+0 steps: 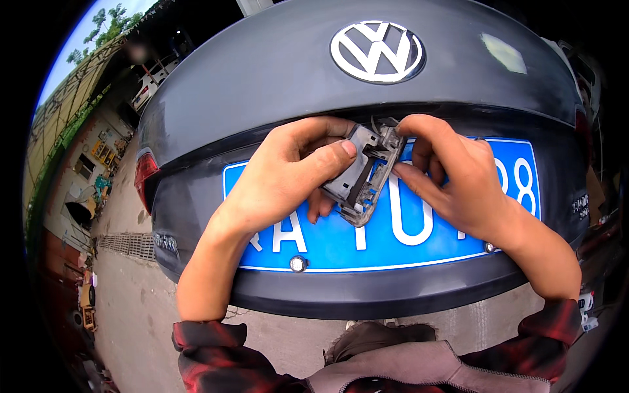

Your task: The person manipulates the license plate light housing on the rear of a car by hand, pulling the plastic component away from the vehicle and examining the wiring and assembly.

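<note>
In front of the car's rear, my left hand (285, 173) grips a dirty grey-and-black plastic housing (365, 180), thumb on its upper face and fingers curled behind it. The housing is tilted, with an open slot down its middle. My right hand (452, 170) has its index finger and thumb pinched on the housing's right edge, near the upper end. Behind both hands sits a blue licence plate (295, 259), partly hidden by them and by the housing.
The dark grey trunk lid (262, 65) carries a round chrome badge (377, 51). A red tail light (145, 173) is at left. Below the bumper (380, 295) lie concrete ground (131, 314) and a drain grate (124, 245). Tools (103, 152) line the far-left wall.
</note>
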Motion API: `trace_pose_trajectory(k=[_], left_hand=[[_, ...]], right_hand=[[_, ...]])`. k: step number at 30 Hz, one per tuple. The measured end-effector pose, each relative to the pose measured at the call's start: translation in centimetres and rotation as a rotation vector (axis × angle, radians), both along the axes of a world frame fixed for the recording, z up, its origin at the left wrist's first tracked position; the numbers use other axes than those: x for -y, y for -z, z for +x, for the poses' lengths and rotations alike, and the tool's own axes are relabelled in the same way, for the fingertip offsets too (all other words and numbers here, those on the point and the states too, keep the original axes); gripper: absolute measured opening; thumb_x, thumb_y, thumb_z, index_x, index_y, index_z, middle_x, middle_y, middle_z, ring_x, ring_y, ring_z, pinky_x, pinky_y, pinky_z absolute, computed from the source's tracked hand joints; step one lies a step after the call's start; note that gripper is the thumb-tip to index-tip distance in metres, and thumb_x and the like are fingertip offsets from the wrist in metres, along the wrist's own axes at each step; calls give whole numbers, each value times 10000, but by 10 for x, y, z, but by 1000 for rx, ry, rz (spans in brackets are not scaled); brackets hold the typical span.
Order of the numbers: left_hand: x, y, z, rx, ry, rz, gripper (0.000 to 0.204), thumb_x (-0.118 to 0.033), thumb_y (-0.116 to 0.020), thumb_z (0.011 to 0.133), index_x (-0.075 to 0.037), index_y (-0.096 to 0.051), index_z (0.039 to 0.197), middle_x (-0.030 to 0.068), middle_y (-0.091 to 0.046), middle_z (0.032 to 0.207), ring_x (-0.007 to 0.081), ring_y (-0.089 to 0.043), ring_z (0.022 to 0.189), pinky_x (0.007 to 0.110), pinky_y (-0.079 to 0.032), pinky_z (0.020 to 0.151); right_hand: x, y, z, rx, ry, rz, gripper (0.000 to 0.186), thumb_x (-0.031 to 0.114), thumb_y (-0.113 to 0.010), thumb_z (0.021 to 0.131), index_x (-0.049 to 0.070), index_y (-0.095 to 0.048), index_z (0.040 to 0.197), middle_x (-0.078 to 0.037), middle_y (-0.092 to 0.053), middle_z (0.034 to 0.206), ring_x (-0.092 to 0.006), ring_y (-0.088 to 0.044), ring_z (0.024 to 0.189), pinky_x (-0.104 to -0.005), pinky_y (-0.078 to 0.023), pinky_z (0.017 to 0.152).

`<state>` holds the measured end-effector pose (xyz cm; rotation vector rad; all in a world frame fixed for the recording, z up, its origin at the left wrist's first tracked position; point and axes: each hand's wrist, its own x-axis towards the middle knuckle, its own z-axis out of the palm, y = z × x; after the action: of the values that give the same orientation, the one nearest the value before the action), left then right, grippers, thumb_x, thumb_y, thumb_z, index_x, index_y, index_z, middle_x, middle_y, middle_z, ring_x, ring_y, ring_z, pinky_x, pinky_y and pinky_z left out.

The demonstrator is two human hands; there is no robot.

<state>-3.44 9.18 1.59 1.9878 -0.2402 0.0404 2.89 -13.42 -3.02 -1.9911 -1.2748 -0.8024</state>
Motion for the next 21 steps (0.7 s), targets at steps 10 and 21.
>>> trace_pose_trajectory(k=[10, 21], left_hand=[[-1, -2, 1, -47, 55, -81, 469, -304, -595, 970, 76, -595, 1245, 69, -610, 805, 105, -578, 531, 221, -488, 454], [-5, -5, -4, 45, -15, 58, 401, -267, -581, 987, 42, -641, 1234, 13, -642, 838, 40, -578, 773, 201, -478, 696]], right_hand=[[-7, -5, 11, 198, 14, -31, 534, 62, -823, 707, 21, -588, 1185, -112, -673, 811, -259, -680, 649, -337, -520, 530], [-9, -2, 13, 212, -51, -31, 565, -64, -791, 673, -15, -585, 1197, -101, -631, 727, -197, -612, 541, -297, -455, 493]])
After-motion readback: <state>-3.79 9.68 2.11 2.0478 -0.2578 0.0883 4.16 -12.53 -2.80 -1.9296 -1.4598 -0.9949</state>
